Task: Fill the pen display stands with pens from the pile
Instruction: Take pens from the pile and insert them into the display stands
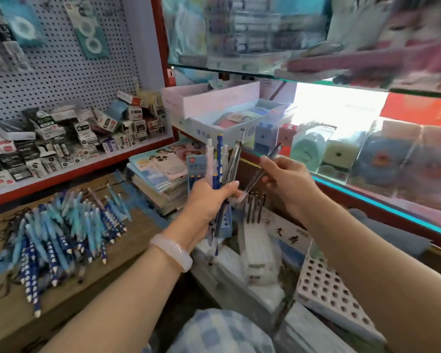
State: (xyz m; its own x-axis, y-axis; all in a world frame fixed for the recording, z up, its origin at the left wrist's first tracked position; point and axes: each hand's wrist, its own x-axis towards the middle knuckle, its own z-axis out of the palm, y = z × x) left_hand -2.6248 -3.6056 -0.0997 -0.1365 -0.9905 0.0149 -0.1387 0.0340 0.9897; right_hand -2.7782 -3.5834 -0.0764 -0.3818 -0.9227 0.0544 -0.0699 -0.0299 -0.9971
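I see my left hand (209,200) gripping an upright bunch of blue, white and clear plastic pens (223,161). My right hand (285,179) pinches one dark slim pen (261,171), drawn from the bunch. The loose blue pen pile (61,233) lies left of my left hand. The white perforated display stand (329,286) sits below my right forearm. Next, I judge, this pen needs lowering tip-first into an open hole.

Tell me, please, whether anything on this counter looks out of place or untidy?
Mostly the pen pile: blue pens lie loose and crisscrossed on the wooden counter. The small boxes on the pegboard shelf are tumbled at all angles. The white perforated stand sits tilted, holes unfilled.
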